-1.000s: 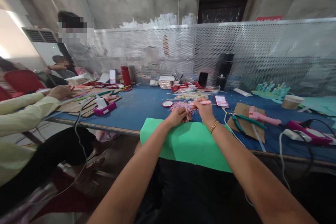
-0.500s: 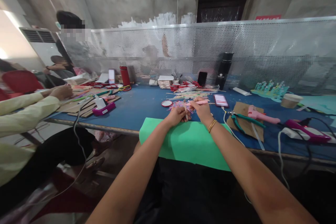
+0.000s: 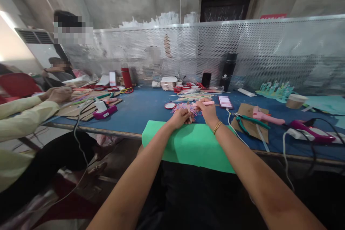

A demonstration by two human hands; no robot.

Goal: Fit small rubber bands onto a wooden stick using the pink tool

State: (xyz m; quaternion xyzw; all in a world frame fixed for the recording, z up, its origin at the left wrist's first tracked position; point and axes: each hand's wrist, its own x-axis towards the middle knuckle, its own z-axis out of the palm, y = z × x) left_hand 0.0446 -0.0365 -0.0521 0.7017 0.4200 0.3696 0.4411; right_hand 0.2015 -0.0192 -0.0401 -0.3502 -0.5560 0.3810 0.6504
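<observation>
My left hand point(image 3: 181, 117) is closed around a thin pale strip point(image 3: 189, 110) that stands up between its fingers. My right hand point(image 3: 207, 110) grips a pink pen-shaped tool point(image 3: 207, 103), its tip end pointing left toward the strip. Beneath and behind both hands lies a heap of small pink, purple and blue bits point(image 3: 178, 107), too fine to make out. A green sheet point(image 3: 188, 143) hangs over the table edge and my lap under my wrists. Just behind the heap is a round red-rimmed lid or dish point(image 3: 170, 106).
Thin sticks point(image 3: 188, 97), red-rimmed items, a black phone point(image 3: 206, 79) and a black bottle point(image 3: 229, 72) stand farther back. To the right are green-handled pliers point(image 3: 250, 119), a pink glue gun point(image 3: 266, 116), a paper cup point(image 3: 295, 101) and cables. A co-worker's hands point(image 3: 59, 94) work at left.
The whole view has shifted slightly. My hands keep nearly the same place and hold the same things, the pink tool staying close to the strip.
</observation>
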